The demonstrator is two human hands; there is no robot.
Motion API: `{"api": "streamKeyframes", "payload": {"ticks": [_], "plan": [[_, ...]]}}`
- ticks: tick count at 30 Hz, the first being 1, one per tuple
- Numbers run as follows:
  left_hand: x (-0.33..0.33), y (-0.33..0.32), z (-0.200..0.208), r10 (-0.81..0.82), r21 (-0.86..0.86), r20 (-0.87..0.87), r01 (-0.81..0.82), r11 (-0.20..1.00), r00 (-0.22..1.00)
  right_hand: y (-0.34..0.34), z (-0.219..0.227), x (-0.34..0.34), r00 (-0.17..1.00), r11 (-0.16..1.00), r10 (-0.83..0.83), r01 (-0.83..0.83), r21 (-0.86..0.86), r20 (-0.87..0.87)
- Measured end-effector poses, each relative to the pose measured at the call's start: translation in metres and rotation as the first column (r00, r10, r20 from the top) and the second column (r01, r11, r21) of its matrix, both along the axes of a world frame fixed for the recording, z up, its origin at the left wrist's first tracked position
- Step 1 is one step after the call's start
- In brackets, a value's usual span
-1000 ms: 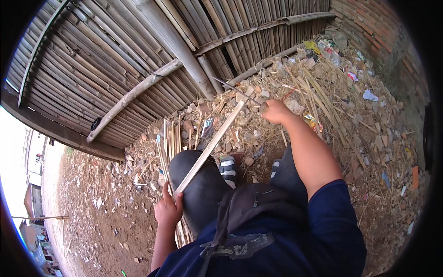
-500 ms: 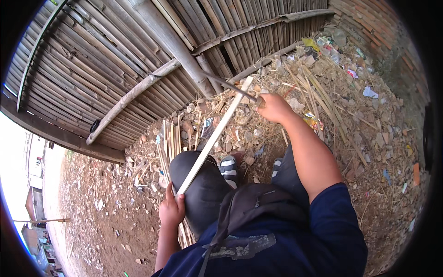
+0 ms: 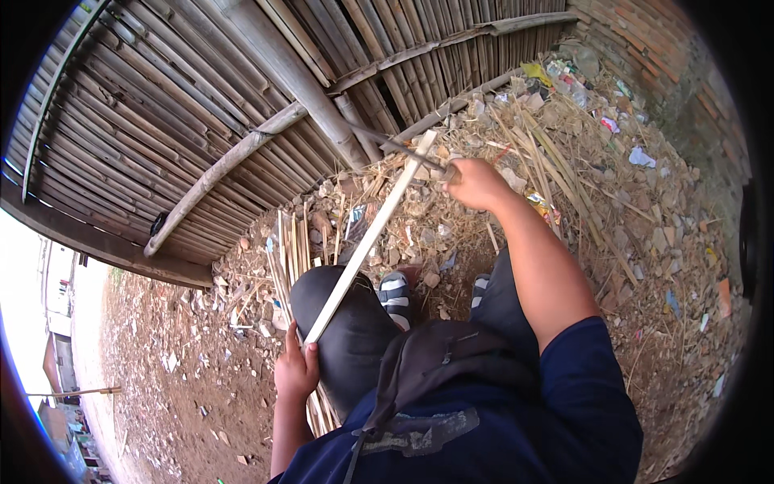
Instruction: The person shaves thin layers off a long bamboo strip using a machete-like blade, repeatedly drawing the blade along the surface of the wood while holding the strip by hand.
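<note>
A long pale strip of split bamboo (image 3: 369, 239) slants across my left knee, its far end raised over the rubble. My left hand (image 3: 295, 373) is closed on the strip's near end beside that knee. In my right hand (image 3: 477, 185) is the handle of a long, dark-bladed knife (image 3: 397, 146); the fingers wrap round it. The blade points to the far left and crosses the strip just short of its far end. Whether the edge bites into the strip is too small to tell.
Several split bamboo strips (image 3: 292, 244) lie beside my left leg. A bamboo-slat wall (image 3: 201, 105) with a thick pole (image 3: 282, 68) rises ahead. More bamboo pieces (image 3: 556, 173) and litter lie on the rubble at the right, near a brick wall (image 3: 645, 40).
The whole view has shifted slightly. Both hands keep their grips, and the knife still crosses the bamboo strip near its far end.
</note>
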State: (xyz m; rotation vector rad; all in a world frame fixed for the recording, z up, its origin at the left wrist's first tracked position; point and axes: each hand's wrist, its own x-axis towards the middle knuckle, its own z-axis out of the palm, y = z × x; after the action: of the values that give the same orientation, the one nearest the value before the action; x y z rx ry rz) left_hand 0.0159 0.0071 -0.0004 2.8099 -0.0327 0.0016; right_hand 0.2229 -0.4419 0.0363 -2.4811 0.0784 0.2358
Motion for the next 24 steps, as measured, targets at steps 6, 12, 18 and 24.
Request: {"api": "streamKeyframes", "payload": {"ticks": [6, 12, 18, 24], "plan": [[-0.001, 0.001, 0.0, -0.034, 0.006, 0.007, 0.034, 0.999, 0.999, 0.019, 0.016, -0.023, 1.0, 0.997, 0.021, -0.02, 0.073, -0.01], [-0.003, 0.001, -0.005, -0.041, 0.008, 0.057, 0.041, 0.999, 0.998, 0.042, 0.003, -0.038, 0.82, 0.824, 0.543, -0.479, -0.303, 0.181], [-0.003, -0.001, -0.003, -0.022, 0.028, 0.052, 0.02, 0.999, 0.998, 0.013, -0.021, -0.01, 0.936, 0.983, 0.181, -0.18, -0.032, 0.302], [-0.002, 0.0, -0.002, -0.04, 0.01, 0.048, 0.04, 0.999, 0.998, 0.041, 0.01, -0.04, 0.95, 0.946, 0.31, -0.306, -0.11, 0.029]]}}
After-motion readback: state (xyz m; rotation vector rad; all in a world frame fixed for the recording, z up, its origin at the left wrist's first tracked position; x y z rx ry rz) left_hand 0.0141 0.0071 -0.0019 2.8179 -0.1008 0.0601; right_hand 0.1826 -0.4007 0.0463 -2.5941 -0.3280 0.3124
